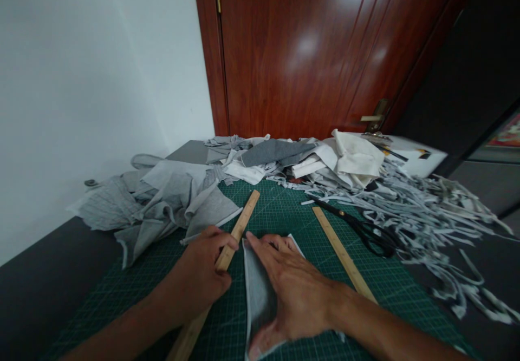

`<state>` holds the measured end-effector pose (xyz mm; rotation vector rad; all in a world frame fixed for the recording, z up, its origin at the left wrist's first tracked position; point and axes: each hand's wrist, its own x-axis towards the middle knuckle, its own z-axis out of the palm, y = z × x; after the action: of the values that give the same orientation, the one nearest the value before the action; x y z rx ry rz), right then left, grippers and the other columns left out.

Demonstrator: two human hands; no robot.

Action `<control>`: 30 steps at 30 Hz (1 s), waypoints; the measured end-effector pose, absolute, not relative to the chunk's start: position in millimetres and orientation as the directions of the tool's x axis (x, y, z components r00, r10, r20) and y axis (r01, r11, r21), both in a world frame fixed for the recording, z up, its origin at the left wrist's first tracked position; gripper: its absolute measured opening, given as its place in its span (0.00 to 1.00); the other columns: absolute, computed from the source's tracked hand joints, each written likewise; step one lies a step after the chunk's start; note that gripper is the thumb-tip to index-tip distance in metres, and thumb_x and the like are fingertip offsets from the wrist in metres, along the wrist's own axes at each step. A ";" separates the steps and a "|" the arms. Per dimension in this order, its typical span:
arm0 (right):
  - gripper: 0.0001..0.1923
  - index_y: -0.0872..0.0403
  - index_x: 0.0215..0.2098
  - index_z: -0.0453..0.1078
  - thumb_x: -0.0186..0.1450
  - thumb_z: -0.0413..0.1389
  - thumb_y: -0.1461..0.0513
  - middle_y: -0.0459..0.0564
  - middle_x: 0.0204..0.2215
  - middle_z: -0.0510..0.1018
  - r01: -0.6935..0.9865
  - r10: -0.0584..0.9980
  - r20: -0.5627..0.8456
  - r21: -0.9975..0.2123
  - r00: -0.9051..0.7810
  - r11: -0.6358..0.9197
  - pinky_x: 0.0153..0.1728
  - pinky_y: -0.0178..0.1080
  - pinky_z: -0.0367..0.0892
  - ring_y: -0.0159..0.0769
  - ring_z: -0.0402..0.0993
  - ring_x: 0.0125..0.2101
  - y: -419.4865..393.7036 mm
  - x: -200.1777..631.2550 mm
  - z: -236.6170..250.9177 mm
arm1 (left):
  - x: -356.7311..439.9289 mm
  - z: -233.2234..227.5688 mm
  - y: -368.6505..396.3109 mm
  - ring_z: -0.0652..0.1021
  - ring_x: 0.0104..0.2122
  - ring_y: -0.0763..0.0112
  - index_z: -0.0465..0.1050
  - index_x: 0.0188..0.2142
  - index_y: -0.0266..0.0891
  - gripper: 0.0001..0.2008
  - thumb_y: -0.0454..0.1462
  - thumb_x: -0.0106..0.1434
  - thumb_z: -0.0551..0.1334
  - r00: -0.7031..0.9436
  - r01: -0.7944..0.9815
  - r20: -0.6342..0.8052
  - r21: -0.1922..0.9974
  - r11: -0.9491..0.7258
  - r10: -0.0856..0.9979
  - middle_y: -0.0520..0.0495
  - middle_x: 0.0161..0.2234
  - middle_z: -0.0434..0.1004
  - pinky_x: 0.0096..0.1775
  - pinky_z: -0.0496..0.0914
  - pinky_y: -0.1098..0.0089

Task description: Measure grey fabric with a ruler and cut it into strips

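Left hand (203, 274) curled around a ruler (227, 253), gripping it. Right hand (292, 290) open, palm flat on grey cloth (258, 296) just beside the ruler, scissors (365, 231) off right.

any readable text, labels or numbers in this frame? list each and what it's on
None can be read.
Green cutting mat: a printed grid, any numbers too small to tell.
Wooden ruler under the left hand: markings not readable.
Second wooden ruler: graduations blurred.
White box by the door: dark and yellow marks, too blurred to read.
Right hand presses a grey fabric piece, no print seen.
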<state>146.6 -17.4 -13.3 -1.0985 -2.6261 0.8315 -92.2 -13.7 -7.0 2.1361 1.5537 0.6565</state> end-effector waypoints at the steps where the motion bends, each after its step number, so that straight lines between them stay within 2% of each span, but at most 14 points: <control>1: 0.87 0.58 0.80 0.25 0.44 0.74 0.35 0.69 0.78 0.47 0.611 0.707 -0.062 -0.559 -0.705 0.561 0.72 0.70 0.42 0.71 0.42 0.74 -17.6 146.5 -14.1 | -91.6 -2.1 -13.5 0.79 0.31 0.63 0.79 0.42 0.41 0.23 0.28 0.46 0.59 0.259 0.750 0.070 0.614 -0.246 0.963 0.49 0.38 0.77 0.36 0.71 0.65; 3: 0.89 0.57 0.79 0.20 0.44 0.75 0.35 0.71 0.78 0.43 0.622 0.715 -0.073 -0.558 -0.696 0.549 0.72 0.71 0.41 0.72 0.38 0.75 -17.5 146.7 -16.0 | -88.3 7.3 -15.9 0.78 0.29 0.62 0.79 0.44 0.40 0.22 0.31 0.48 0.60 0.233 0.686 -0.063 0.718 -0.118 0.970 0.53 0.30 0.77 0.31 0.68 0.67; 4: 0.90 0.57 0.78 0.17 0.43 0.75 0.35 0.72 0.78 0.41 0.627 0.717 -0.076 -0.555 -0.692 0.546 0.71 0.72 0.40 0.73 0.37 0.75 -17.3 146.8 -17.1 | -85.4 10.8 -18.5 0.79 0.29 0.61 0.79 0.46 0.40 0.22 0.33 0.50 0.61 0.219 0.619 -0.113 0.784 -0.048 0.969 0.53 0.29 0.79 0.31 0.68 0.67; 7: 0.93 0.56 0.77 0.13 0.42 0.75 0.36 0.75 0.77 0.42 0.638 0.729 -0.066 -0.541 -0.681 0.548 0.71 0.72 0.43 0.74 0.41 0.74 -16.9 146.2 -20.0 | -72.0 12.7 -29.8 0.83 0.38 0.57 0.76 0.50 0.40 0.23 0.42 0.54 0.68 0.202 0.350 -0.170 0.932 0.091 0.964 0.49 0.38 0.85 0.38 0.74 0.65; 8: 0.93 0.57 0.77 0.12 0.41 0.76 0.37 0.76 0.77 0.45 0.636 0.730 -0.051 -0.537 -0.681 0.555 0.71 0.71 0.44 0.73 0.44 0.74 -16.9 145.7 -20.9 | -66.7 10.1 -33.7 0.84 0.42 0.55 0.75 0.50 0.40 0.24 0.43 0.54 0.69 0.219 0.285 -0.178 0.952 0.112 0.959 0.47 0.41 0.86 0.41 0.75 0.64; 11: 0.95 0.58 0.76 0.10 0.41 0.77 0.39 0.75 0.74 0.54 0.624 0.731 0.002 -0.520 -0.682 0.583 0.70 0.70 0.46 0.72 0.50 0.72 -16.6 143.9 -23.0 | -52.7 -4.6 -42.2 0.85 0.43 0.53 0.72 0.52 0.40 0.27 0.42 0.53 0.71 0.289 0.178 -0.135 0.980 0.086 0.948 0.46 0.42 0.86 0.44 0.77 0.61; 15: 0.96 0.57 0.75 0.08 0.39 0.78 0.41 0.74 0.73 0.58 0.612 0.730 0.034 -0.519 -0.683 0.597 0.70 0.69 0.48 0.72 0.54 0.70 -15.4 143.4 -23.7 | -45.2 -22.6 -45.3 0.86 0.42 0.52 0.69 0.52 0.42 0.27 0.41 0.53 0.71 0.242 0.216 -0.100 0.975 0.047 0.965 0.44 0.42 0.85 0.44 0.79 0.59; 19: 0.94 0.59 0.77 0.12 0.39 0.78 0.42 0.76 0.73 0.56 0.602 0.732 0.058 -0.525 -0.679 0.601 0.70 0.68 0.47 0.72 0.53 0.70 -14.4 145.1 -25.2 | -46.3 -28.2 -46.1 0.85 0.42 0.53 0.68 0.54 0.44 0.27 0.40 0.55 0.71 0.224 0.374 0.025 0.921 -0.109 0.974 0.43 0.47 0.83 0.44 0.80 0.58; 22: 0.92 0.59 0.78 0.17 0.41 0.78 0.43 0.76 0.75 0.50 0.578 0.718 0.067 -0.545 -0.692 0.608 0.71 0.68 0.44 0.73 0.49 0.72 -14.2 147.1 -25.7 | -46.4 -29.4 -47.3 0.83 0.44 0.53 0.69 0.54 0.45 0.24 0.39 0.58 0.68 0.231 0.554 0.191 0.780 -0.290 0.954 0.44 0.47 0.80 0.45 0.79 0.55; 24: 0.90 0.58 0.78 0.19 0.42 0.79 0.45 0.75 0.76 0.47 0.543 0.689 0.070 -0.561 -0.722 0.625 0.72 0.67 0.43 0.72 0.47 0.73 -13.6 149.6 -23.5 | -45.1 -30.2 -48.6 0.82 0.46 0.53 0.69 0.54 0.46 0.21 0.37 0.61 0.65 0.261 0.624 0.292 0.676 -0.392 0.920 0.44 0.48 0.78 0.48 0.78 0.54; 27: 0.89 0.58 0.78 0.19 0.44 0.80 0.47 0.74 0.77 0.42 0.473 0.616 0.061 -0.583 -0.785 0.661 0.73 0.64 0.43 0.68 0.43 0.75 -11.1 157.7 -15.7 | -42.7 -31.9 -51.9 0.81 0.47 0.53 0.68 0.57 0.47 0.22 0.36 0.63 0.63 0.318 0.671 0.368 0.564 -0.481 0.874 0.44 0.48 0.76 0.49 0.77 0.52; 30: 0.86 0.57 0.80 0.25 0.45 0.79 0.46 0.71 0.78 0.45 0.413 0.543 0.042 -0.600 -0.838 0.685 0.73 0.62 0.42 0.66 0.44 0.75 -7.9 171.9 -5.2 | -42.6 -34.1 -55.0 0.78 0.50 0.51 0.68 0.57 0.48 0.22 0.35 0.63 0.63 0.359 0.710 0.400 0.469 -0.525 0.843 0.44 0.49 0.74 0.51 0.76 0.51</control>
<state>171.9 -7.9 -5.2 -0.7720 -2.6797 0.8762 -42.6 -55.0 -34.1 2.4043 1.3975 0.9056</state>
